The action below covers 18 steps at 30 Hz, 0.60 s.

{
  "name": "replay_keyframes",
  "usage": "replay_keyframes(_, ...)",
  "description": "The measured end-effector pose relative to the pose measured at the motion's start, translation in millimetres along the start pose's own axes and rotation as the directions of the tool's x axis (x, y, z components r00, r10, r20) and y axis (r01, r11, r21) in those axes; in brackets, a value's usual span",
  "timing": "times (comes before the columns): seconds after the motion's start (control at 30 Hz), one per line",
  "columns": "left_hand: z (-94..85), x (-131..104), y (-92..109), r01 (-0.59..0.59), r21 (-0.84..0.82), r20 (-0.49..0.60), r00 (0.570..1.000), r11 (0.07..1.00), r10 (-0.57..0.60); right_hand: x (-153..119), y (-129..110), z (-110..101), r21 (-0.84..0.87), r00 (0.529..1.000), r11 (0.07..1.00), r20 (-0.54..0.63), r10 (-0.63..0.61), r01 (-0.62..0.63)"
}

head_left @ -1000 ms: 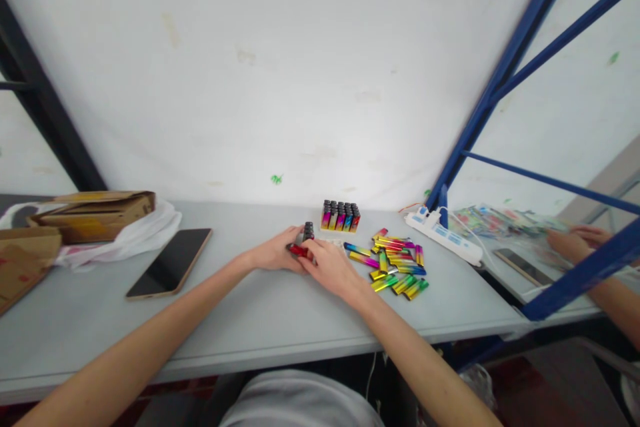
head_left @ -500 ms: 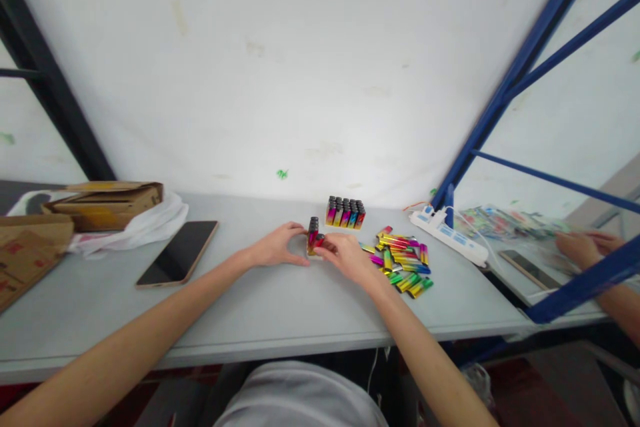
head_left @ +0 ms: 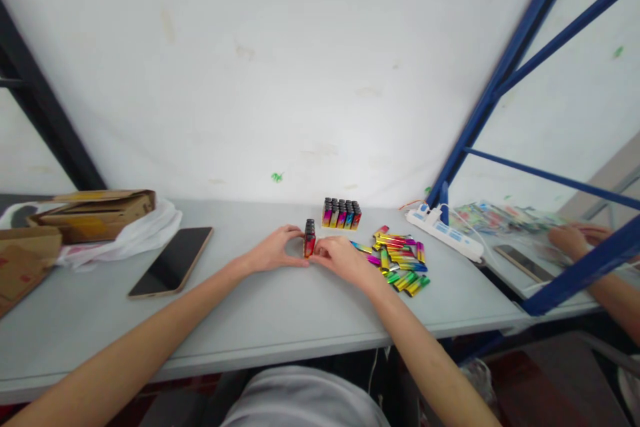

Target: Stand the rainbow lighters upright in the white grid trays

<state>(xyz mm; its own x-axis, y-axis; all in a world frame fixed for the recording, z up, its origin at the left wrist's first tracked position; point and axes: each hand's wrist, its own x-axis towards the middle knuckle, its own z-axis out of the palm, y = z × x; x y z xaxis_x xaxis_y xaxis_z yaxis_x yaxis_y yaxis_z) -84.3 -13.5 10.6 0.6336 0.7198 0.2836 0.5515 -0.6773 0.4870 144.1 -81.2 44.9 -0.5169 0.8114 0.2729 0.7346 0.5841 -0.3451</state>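
Note:
A short row of upright lighters (head_left: 309,240) with black tops stands on the grey table between my hands, a red one at its near end. My left hand (head_left: 274,251) curves around the row's left side, thumb and fingers spread apart, fingertips close to it. From the right, my right hand (head_left: 343,257) has bent fingers and thumb at the lower part of the red lighter; some fingertips are hidden. Behind stands a block of upright lighters (head_left: 341,215) in several colours. Right of my right hand lies a loose pile of shiny multicoloured lighters (head_left: 400,259).
To the left lie a phone (head_left: 173,261), a cardboard box (head_left: 95,217) on a white plastic bag and more cardboard (head_left: 25,263). A white power strip (head_left: 444,235) lies beside the blue frame (head_left: 480,127). Beyond it are another person's hands (head_left: 573,240) and a second phone (head_left: 524,263).
The red lighter in my right hand has moved left and down, now upright at the row's near end. My left hand stays beside the row. The view has shifted slightly.

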Motion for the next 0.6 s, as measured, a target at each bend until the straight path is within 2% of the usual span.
replay_keyframes(0.13,5.3,1.1,-0.5,0.032,0.007,-0.037,0.999,0.999,-0.031,-10.9,29.3,-25.1,0.118,0.997,0.991,-0.031,0.073,-0.068)
replay_keyframes(0.23,5.6,2.1,1.7,0.038,-0.014,-0.038,0.999,0.999,-0.038,-28.1,73.2,-53.7,-0.001,0.971,0.977,-0.115,0.210,-0.211)
replay_keyframes(0.3,3.7,2.6,4.5,0.035,-0.032,-0.035,0.999,0.999,-0.036,-41.7,105.2,-71.1,-0.124,0.941,0.936,-0.116,0.317,-0.330)
replay_keyframes(0.4,-2.4,2.3,7.7,0.047,-0.047,-0.004,0.999,0.998,-0.047,-59.6,142.4,-87.6,-0.241,0.918,0.886,-0.103,0.382,-0.396)
replay_keyframes(0.5,-12.0,0.1,6.2,0.046,-0.054,0.067,0.997,0.997,-0.043,-69.3,159.4,-90.8,-0.246,0.919,0.888,-0.030,0.393,-0.388)
replay_keyframes(0.6,-22.3,-3.4,1.7,0.013,-0.083,0.129,0.992,0.996,-0.003,-71.3,162.3,-86.2,-0.195,0.951,0.933,0.007,0.311,-0.303)
